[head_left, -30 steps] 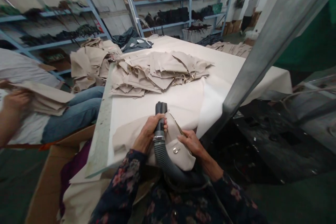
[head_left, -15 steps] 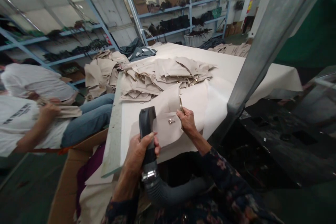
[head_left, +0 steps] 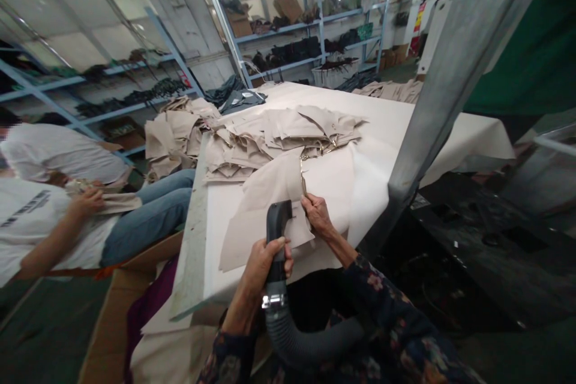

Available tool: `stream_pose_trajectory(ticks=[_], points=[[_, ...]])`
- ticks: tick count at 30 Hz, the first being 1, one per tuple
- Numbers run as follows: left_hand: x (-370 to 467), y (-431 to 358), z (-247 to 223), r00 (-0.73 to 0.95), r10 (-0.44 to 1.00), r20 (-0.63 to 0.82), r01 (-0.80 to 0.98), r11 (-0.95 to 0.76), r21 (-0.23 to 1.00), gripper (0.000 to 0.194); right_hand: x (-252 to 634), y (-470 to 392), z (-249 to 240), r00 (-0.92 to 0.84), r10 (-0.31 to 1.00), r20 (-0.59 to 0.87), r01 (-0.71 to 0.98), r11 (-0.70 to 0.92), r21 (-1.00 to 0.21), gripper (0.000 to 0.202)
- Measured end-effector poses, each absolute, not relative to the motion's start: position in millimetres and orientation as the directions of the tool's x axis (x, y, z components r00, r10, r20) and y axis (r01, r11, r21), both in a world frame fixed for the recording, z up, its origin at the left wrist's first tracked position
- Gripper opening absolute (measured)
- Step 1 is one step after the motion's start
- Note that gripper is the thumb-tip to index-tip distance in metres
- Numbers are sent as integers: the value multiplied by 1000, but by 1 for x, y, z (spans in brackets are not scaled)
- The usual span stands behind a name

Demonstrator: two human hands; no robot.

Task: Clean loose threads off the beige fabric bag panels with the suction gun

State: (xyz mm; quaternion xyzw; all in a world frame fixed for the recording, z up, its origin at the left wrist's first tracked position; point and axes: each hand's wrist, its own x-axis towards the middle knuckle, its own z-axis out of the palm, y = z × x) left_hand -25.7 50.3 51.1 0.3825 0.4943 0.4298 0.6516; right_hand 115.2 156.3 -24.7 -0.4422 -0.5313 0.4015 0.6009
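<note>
My left hand (head_left: 266,261) is wrapped round the black handle of a suction nozzle (head_left: 276,225), whose ribbed grey hose (head_left: 301,336) curves down toward my body. The nozzle's head is over a beige fabric piece (head_left: 261,207) at the front of the white-covered table. My right hand (head_left: 316,213) pinches the right edge of that piece, where a metal zipper (head_left: 302,171) runs up to the pile. Just behind lies a heap of beige fabric pieces (head_left: 288,126) with zipper parts among them.
A grey metal post (head_left: 432,96) rises at the table's right side. Two seated people (head_left: 54,210) are on the left beside a cardboard box (head_left: 108,318). More beige pieces (head_left: 175,132) and dark fabric (head_left: 243,99) lie behind. Blue shelves (head_left: 288,30) line the wall.
My left hand has moved the nozzle right and slightly down, close to my right hand. The metal pull seen on the beige piece is now hidden behind the nozzle. My right hand keeps its pinch.
</note>
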Motion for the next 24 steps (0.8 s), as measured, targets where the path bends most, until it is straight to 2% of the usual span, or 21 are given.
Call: stream_pose_trajectory(ticks=[4, 12, 16, 19, 22, 24], points=[[-30, 54, 56, 49, 957, -287, -187, 291, 938, 33, 114, 154, -24, 128, 948, 291, 51, 287, -957, 33], [-20, 23, 47, 120, 935, -334, -194, 352, 916, 34, 115, 150, -25, 113, 949, 293, 213, 265, -940, 34], [-32, 34, 48, -41, 947, -318, -166, 307, 937, 34, 116, 160, -25, 104, 950, 294, 366, 239, -899, 34], [-47, 29, 53, -142, 953, -267, -152, 246, 957, 35, 121, 180, -11, 86, 949, 305, 501, 223, -836, 32], [-55, 18, 56, -163, 954, -251, -177, 222, 959, 36, 122, 197, 15, 80, 936, 344, 621, 222, -751, 22], [-56, 12, 55, -170, 949, -265, -197, 231, 953, 37, 115, 199, 33, 13, 936, 351, 763, 217, -608, 35]])
